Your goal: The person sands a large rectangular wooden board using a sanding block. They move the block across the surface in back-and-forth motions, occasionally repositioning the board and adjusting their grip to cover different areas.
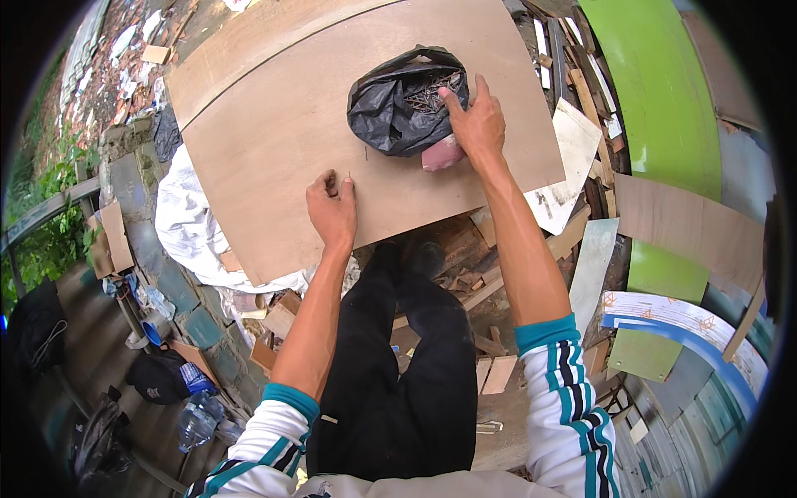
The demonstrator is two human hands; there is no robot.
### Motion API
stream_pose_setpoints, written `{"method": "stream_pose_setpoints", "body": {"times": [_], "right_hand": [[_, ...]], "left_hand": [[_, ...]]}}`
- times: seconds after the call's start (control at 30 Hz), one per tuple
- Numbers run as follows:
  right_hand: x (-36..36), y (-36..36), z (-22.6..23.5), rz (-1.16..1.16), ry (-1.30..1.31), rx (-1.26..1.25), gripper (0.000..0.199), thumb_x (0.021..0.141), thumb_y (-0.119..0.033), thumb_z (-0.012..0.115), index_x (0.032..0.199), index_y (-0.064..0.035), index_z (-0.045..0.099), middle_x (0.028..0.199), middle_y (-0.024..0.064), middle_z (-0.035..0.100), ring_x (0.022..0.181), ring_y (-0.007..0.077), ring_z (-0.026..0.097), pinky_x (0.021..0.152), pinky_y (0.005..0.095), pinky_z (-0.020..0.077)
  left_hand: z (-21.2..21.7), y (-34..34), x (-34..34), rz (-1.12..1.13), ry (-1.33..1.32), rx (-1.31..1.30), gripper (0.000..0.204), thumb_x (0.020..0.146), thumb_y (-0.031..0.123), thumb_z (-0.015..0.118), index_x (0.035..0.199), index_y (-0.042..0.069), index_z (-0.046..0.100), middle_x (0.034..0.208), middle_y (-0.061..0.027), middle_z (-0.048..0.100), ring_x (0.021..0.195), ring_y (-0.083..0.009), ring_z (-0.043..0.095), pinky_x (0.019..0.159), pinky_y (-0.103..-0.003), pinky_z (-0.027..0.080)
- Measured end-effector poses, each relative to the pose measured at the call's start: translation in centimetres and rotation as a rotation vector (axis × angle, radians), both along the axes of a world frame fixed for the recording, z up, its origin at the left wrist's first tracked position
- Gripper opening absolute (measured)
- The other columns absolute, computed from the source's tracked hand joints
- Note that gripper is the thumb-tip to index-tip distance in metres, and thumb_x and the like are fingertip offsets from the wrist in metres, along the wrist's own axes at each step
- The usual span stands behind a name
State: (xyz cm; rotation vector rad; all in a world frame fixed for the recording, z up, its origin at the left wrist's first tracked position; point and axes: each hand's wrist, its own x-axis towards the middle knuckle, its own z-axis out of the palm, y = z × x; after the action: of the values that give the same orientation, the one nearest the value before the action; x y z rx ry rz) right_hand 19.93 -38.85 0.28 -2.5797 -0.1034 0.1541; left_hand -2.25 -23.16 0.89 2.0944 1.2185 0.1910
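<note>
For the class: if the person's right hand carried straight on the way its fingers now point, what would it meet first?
Most likely the heap of nails inside the open black plastic bag; the right hand already rests at the bag's edge, fingers pointing in.

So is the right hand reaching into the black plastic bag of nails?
Yes, the right hand rests on the open black plastic bag, its fingers dipping among the nails inside.

Under the fingers (330,184) of the left hand (332,212) lies a plywood sheet (274,141), matt, smooth, pale brown wood. A thin metal nail (349,176) stands just beside them. At the right hand (475,124) fingertips, a black plastic bag (394,108), crinkled and faintly glossy, holds dull rusty metal nails (432,91).
</note>
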Motion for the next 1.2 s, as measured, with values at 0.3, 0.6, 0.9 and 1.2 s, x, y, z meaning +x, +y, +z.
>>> {"method": "stream_pose_setpoints", "body": {"times": [0.3, 0.6, 0.9, 1.2], "right_hand": [[2.3, -0.3, 3.0, 0.001, 0.168, 0.213, 0.034, 0.087, -0.031, 0.075, 0.110, -0.0063, 0.075, 0.093, 0.0106, 0.076, 0.088, 0.0276, 0.072, 0.081, 0.0389, 0.0530], [-2.0, -1.4, 5.3, 0.290, 0.129, 0.218, 0.019, 0.089, -0.012, 0.071, 0.103, -0.0031, 0.062, 0.096, 0.0108, 0.069, 0.073, 0.0232, 0.064, 0.061, 0.0352, 0.0478], [-6.6, 5.6, 7.4, 0.487, 0.319, -0.136, 0.109, 0.075, -0.053, 0.086, 0.155, -0.0109, 0.024, 0.108, 0.0232, 0.065, 0.088, 0.0430, 0.071, 0.073, 0.0497, 0.0580], [-3.4, 0.4, 1.5, 0.420, 0.207, 0.224, 0.039, 0.076, -0.002, 0.063, 0.114, -0.0074, 0.061, 0.105, 0.0184, 0.070, 0.093, 0.0422, 0.068, 0.079, 0.0511, 0.0542]], "left_hand": [[-0.9, 0.5, -0.1, -0.168, -0.016, -0.013, 0.028, 0.089, 0.014, 0.072, 0.112, -0.003, 0.070, 0.100, -0.0193, 0.073, 0.087, -0.0284, 0.073, 0.082, -0.037, 0.056], [-0.3, -0.4, 1.4, -0.207, 0.101, 0.115, 0.014, 0.090, 0.008, 0.064, 0.101, -0.002, 0.063, 0.100, -0.0216, 0.062, 0.088, -0.0411, 0.065, 0.077, -0.049, 0.053], [0.7, -1.4, 1.9, -0.111, 0.168, 0.091, 0.017, 0.098, 0.013, 0.058, 0.104, -0.002, 0.059, 0.105, -0.0248, 0.061, 0.089, -0.0442, 0.064, 0.079, -0.051, 0.051], [-0.4, -2.1, 6.4, -0.144, 0.085, 0.176, 0.015, 0.096, 0.012, 0.061, 0.101, -0.002, 0.063, 0.096, -0.0209, 0.068, 0.091, -0.0388, 0.065, 0.081, -0.048, 0.051]]}}
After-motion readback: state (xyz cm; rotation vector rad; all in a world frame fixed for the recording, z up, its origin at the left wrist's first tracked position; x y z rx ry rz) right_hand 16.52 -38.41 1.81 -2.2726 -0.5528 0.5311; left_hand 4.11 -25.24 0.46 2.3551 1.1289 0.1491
